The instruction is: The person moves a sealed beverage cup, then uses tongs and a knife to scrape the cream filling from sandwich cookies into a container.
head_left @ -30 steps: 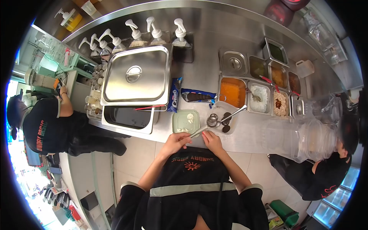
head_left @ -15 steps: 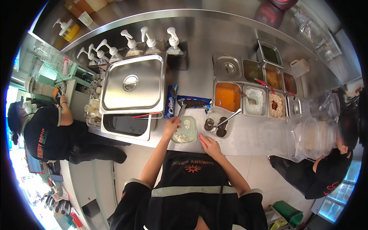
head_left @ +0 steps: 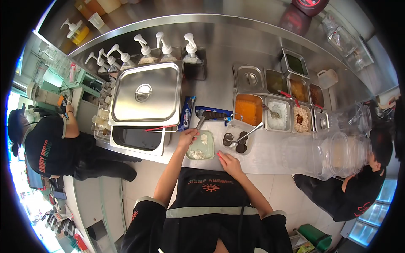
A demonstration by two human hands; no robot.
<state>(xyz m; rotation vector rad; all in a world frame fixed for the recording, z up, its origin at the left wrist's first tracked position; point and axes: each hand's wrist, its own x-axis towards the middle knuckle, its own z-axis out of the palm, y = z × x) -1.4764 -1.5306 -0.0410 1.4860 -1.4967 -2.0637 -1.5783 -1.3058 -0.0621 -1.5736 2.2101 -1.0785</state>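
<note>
**Metal utensil point(head_left: 201, 122) now at green tray point(head_left: 208, 147), away from biscuit tub**

Utensil sits at the tray's far left corner, tip toward the blue packet point(head_left: 212, 114) behind; exact tool type too small to tell. A second ago it was over the clear tub point(head_left: 252, 146); left hand point(head_left: 188, 138) has carried it leftward, so handling seems centred on the tray now. Barely any shift over the last half second.

Left grip: narrow, fingers closed around the utensil. Right hand point(head_left: 231, 163): apart from the left now, fingers extended, resting at the counter point(head_left: 270, 156) edge, fingertips just beside tray and tub; no held item visible.

Tray: white clumps point(head_left: 196, 154) near side, more at far side. Tub right of it: dark round biscuits point(head_left: 241, 148), spoon point(head_left: 250, 132) leaning out. Orange-filled pan point(head_left: 248, 110) behind tub; large lidded pan point(head_left: 145, 95) well left.
</note>
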